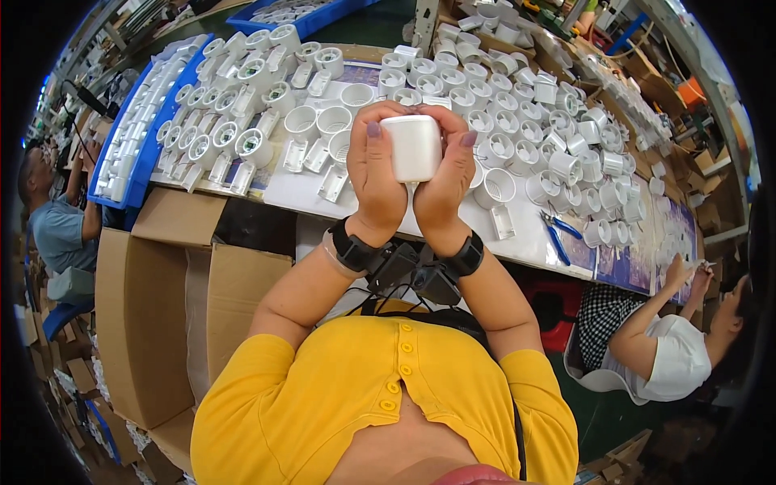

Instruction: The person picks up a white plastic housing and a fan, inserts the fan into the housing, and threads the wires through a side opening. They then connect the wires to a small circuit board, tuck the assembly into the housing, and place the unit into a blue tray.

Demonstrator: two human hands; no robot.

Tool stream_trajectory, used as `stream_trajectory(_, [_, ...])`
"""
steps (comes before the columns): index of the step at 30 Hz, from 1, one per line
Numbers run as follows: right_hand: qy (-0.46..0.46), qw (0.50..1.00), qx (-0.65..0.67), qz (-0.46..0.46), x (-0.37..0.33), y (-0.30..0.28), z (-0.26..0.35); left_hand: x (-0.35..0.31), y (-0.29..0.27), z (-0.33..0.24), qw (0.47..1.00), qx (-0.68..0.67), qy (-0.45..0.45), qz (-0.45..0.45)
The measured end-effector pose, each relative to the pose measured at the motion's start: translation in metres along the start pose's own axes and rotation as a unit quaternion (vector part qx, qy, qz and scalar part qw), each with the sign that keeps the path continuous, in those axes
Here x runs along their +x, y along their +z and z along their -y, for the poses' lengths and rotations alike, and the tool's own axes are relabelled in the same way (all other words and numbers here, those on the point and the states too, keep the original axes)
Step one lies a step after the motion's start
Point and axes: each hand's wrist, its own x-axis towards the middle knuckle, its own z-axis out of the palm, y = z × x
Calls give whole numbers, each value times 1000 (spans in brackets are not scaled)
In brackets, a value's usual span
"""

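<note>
Between my palms, above the front of the workbench, is a white plastic housing (415, 150) with rounded corners. My left hand (373, 171) wraps its left side, thumb pointing up along it. My right hand (448, 173) clasps the other side the same way; the fingers of both are partly hidden behind it. Just left of my hands stand open white round cups (301, 121) with small rectangular white pieces (332, 183) beside them. Another round cup (495, 187) and a rectangular piece (503, 221) lie to the right of my right hand.
Many white cups with inner parts (502, 121) crowd the right of the bench; cups with green parts (252, 145) stand left. A blue tray (152, 174) holds white housings. Blue-handled pliers (558, 238) lie near the front edge. An open cardboard box (149, 323) stands lower left. People sit at both sides.
</note>
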Motion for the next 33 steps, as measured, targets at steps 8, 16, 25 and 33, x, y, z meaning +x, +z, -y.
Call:
stream_trajectory(8, [-101,972,-164,134,11,-23,2,18,-24,-6,950,273,125,91])
stream_trajectory(16, [-4,968,-146,202,13,-38,-5,12,-22,3,998,55,-10,41])
stream_trajectory(25, [34,961,238,137,12,-26,-1,3,-32,1,848,-424,-317,22])
stream_trajectory(33, [35,971,82,223,10,-23,8,8,-15,-5,925,-285,-251,23])
